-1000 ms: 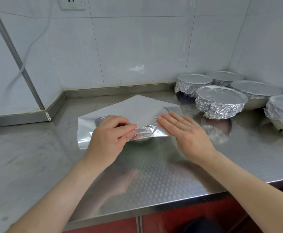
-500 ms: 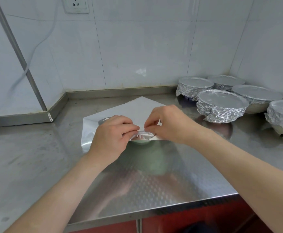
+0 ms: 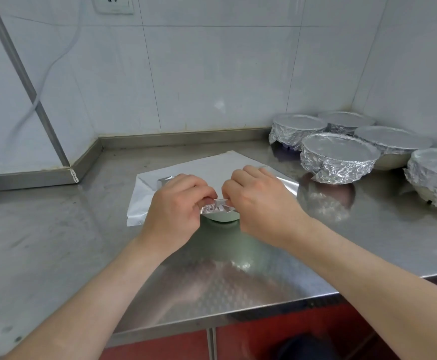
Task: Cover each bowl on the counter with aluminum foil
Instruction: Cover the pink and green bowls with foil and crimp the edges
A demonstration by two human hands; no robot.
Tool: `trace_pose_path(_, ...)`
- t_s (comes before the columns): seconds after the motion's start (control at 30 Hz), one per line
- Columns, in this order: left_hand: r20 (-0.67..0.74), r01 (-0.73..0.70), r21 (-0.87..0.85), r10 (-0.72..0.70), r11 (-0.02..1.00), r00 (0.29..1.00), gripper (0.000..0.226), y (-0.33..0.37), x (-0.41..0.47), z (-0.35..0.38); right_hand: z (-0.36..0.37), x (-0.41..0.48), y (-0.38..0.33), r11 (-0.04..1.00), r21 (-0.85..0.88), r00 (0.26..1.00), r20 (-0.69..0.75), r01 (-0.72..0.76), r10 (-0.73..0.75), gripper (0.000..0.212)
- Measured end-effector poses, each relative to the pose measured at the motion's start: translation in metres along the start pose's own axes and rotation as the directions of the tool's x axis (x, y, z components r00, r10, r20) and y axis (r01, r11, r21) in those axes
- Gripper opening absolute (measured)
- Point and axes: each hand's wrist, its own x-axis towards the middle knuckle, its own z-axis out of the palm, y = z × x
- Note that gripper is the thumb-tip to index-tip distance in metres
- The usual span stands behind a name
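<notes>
Steel surface [image 3: 56,242], last bowl getting its cover.
Left hand [image 3: 175,203] and right hand [image 3: 259,203], fingers curled, pinch the near edge of the foil [image 3: 212,166] over the bowl [image 3: 222,217] at centre. It looks thin and tear-prone, so grip the edges. Five wrapped bowls [image 3: 339,157] sit far right.

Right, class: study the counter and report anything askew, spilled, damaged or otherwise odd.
Nothing is spilled or damaged. The foil sheet lies skewed over the bowl, a corner pointing rearward, visibly crimped only at the near rim, where the left hand and right hand pinch it.
</notes>
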Motion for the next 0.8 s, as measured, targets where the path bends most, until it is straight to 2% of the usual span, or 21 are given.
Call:
trace_pose_path(0.07, 0.010, 0.006, -0.041, -0.005, 0.999, 1.000, 0.012, 0.004, -0.005, -0.003, -0.006, -0.010, -0.006, 0.999, 0.046, 1.000, -0.017, -0.022, 0.023, 0.028)
trace_pose_path(0.17, 0.043, 0.009, -0.121, -0.003, 0.993, 0.999, 0.014, 0.006, -0.013, -0.011, -0.016, -0.024, -0.011, 0.967, 0.250, 0.999, 0.003, -0.046, 0.046, 0.006)
trace_pose_path(0.23, 0.053, 0.045, -0.160, -0.037, 0.986, 0.998, 0.012, 0.006, -0.017, -0.019, -0.027, -0.027, -0.008, 0.907, 0.405, 0.993, 0.076, -0.118, 0.095, 0.017)
trace_pose_path(0.3, 0.066, 0.119, -0.187, -0.109, 0.975, 0.992, 0.012, 0.004, -0.017, -0.026, -0.036, -0.027, 0.000, 0.832, 0.510, 0.973, 0.180, -0.220, 0.147, 0.014)
trace_pose_path(0.43, 0.118, 0.161, -0.205, -0.139, 0.965, 0.983, 0.015, 0.015, -0.013, -0.037, -0.044, -0.028, 0.000, 0.797, 0.550, 0.962, 0.234, -0.250, 0.141, 0.012)
trace_pose_path(0.57, 0.174, 0.199, -0.229, -0.161, 0.953, 0.971, 0.006, 0.038, -0.007, -0.033, -0.043, -0.029, -0.004, 0.791, 0.563, 0.965, 0.226, -0.241, 0.133, 0.013)
trace_pose_path(0.8, 0.258, 0.270, -0.331, -0.188, 0.904, 0.948, 0.011, 0.037, -0.006, -0.026, -0.034, -0.036, -0.007, 0.926, 0.373, 0.996, 0.078, -0.065, 0.038, 0.014)
